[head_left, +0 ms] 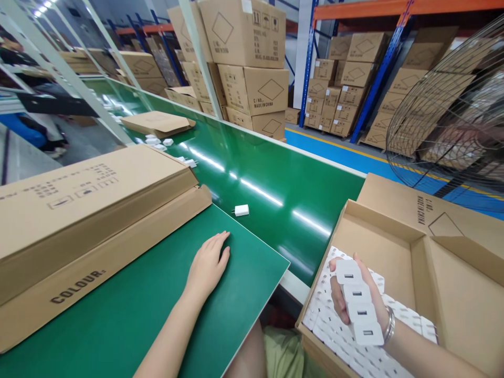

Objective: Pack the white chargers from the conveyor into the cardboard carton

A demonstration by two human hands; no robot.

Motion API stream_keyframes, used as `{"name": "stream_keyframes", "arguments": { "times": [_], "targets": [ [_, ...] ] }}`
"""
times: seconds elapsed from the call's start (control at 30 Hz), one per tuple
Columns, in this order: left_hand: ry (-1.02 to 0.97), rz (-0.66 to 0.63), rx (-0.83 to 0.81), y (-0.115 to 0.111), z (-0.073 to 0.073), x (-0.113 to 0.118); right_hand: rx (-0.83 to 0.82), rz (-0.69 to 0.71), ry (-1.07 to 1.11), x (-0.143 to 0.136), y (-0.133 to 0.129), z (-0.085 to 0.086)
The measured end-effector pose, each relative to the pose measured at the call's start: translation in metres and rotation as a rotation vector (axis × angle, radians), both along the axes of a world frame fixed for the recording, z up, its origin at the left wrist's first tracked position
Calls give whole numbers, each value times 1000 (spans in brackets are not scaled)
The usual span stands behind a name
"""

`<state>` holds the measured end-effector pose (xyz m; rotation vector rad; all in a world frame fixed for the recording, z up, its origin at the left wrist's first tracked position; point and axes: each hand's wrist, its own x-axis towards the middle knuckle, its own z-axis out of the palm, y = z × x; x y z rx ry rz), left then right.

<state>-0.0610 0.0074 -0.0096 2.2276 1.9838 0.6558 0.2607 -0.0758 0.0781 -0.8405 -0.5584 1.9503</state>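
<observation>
My left hand (208, 262) rests on the green tabletop (129, 294), its fingers stretched toward the table's far edge and holding nothing. On the right, my right hand (372, 294) grips several white USB chargers (361, 312) in a stacked row, their port faces showing. That hand is over an open cardboard box (413, 273), where rows of white chargers (326, 320) fill the near part. A single white charger (241, 210) lies on the green conveyor belt (271, 173), beyond my left hand, with its prongs pointing left.
A large closed carton (94, 184) occupies the table's left side. Farther up the belt lie more white chargers (154, 140) and a flat cardboard piece (157, 123). Stacked cartons (252, 68) stand behind the belt; a wire fan (452, 105) is at the right.
</observation>
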Motion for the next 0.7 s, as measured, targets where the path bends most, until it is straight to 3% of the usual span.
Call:
{"name": "stream_keyframes", "arguments": {
  "times": [0.27, 0.4, 0.47, 0.57, 0.7],
  "targets": [
    [2, -5, -3, -1, 0, 0, -43, 5, -69, -5, 1, -1],
    [1, -10, 10, -1, -1, 0, -125, -33, -297, 24, 11, 5],
    [2, -10, 9, -1, -1, 0, -90, -136, -569, 56, 22, 10],
    [9, -12, 5, 0, 0, 1, 209, -204, -1168, 117, 35, 12],
    [14, -5, 13, 0, -1, 1, 402, 173, -1979, 186, 36, -7]
  ]
}}
